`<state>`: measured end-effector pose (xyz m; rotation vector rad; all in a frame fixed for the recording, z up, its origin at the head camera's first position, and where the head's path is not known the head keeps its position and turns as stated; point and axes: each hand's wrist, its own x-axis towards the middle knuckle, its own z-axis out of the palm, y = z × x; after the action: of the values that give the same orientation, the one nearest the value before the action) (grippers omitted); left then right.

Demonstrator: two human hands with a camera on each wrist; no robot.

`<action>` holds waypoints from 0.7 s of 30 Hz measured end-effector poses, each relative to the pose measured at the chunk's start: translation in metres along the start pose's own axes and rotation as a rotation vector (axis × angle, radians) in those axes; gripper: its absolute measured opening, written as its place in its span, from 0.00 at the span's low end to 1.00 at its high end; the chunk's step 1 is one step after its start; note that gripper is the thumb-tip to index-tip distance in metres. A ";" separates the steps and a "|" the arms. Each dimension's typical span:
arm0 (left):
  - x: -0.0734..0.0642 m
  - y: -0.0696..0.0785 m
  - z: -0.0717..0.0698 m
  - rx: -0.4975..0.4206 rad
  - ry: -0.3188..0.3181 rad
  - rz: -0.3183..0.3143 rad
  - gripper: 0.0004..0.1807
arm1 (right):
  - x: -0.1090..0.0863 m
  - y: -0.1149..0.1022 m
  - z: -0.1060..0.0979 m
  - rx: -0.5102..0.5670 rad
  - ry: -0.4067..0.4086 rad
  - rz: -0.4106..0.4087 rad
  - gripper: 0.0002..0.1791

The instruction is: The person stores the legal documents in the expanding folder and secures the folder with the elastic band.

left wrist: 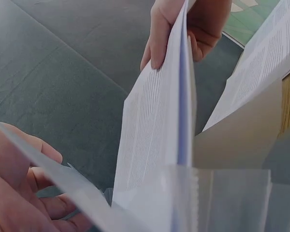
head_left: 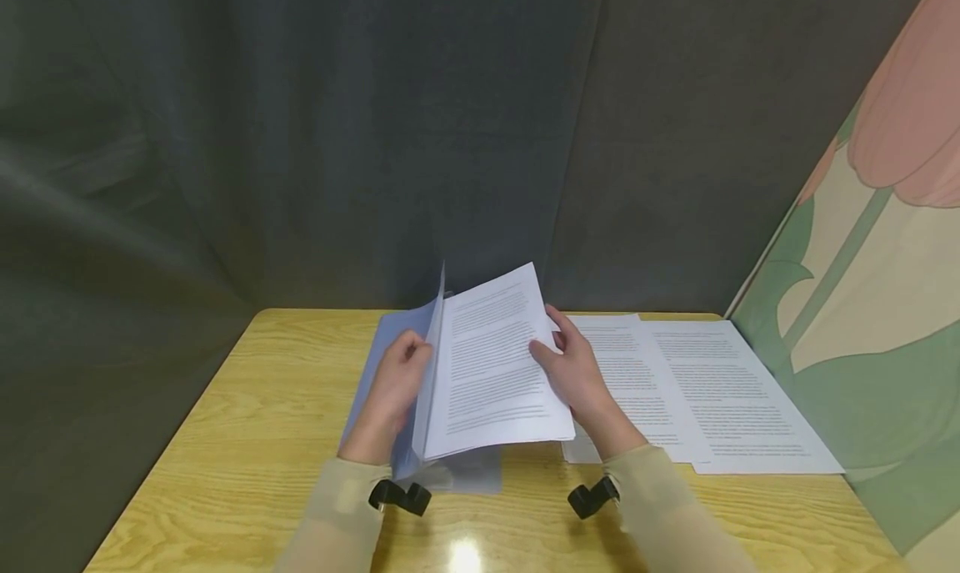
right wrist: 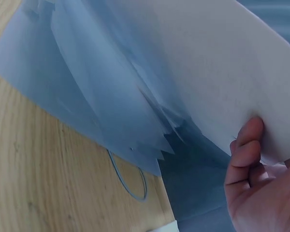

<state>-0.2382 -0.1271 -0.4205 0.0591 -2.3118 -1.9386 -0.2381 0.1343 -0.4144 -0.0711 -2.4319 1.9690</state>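
Observation:
A blue display folder (head_left: 399, 323) with clear plastic sleeves stands opened at the middle of the table. My left hand (head_left: 397, 381) grips a clear sleeve (head_left: 433, 364) at the folder's left side, its fingers curled; in the left wrist view that sleeve (left wrist: 82, 193) crosses in front of the hand. Printed sheets (head_left: 491, 364) lean upright against the sleeves, tilted to the right. My right hand (head_left: 576, 369) pinches their right edge, thumb on the printed face and fingers behind. The right wrist view shows the sheets' plain back (right wrist: 222, 63) and the fingers on it.
More printed pages (head_left: 738, 398) lie overlapping on the table's right side, beside a flower-patterned wall hanging (head_left: 847, 306). An elastic loop (right wrist: 128, 188) hangs from the folder's edge. A dark curtain (head_left: 450, 139) rises behind the wooden table (head_left: 247, 423).

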 end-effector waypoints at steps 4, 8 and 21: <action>-0.002 0.002 0.001 -0.014 0.004 0.009 0.09 | 0.001 0.000 0.009 -0.002 0.009 -0.013 0.39; -0.003 0.003 0.002 -0.027 0.006 0.031 0.09 | 0.001 0.001 0.018 0.010 0.005 -0.021 0.40; -0.005 0.005 0.005 0.001 0.007 0.011 0.08 | 0.003 0.008 0.045 0.024 0.008 -0.053 0.40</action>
<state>-0.2339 -0.1209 -0.4166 0.0539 -2.3038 -1.9293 -0.2422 0.0920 -0.4319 -0.0141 -2.3794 1.9720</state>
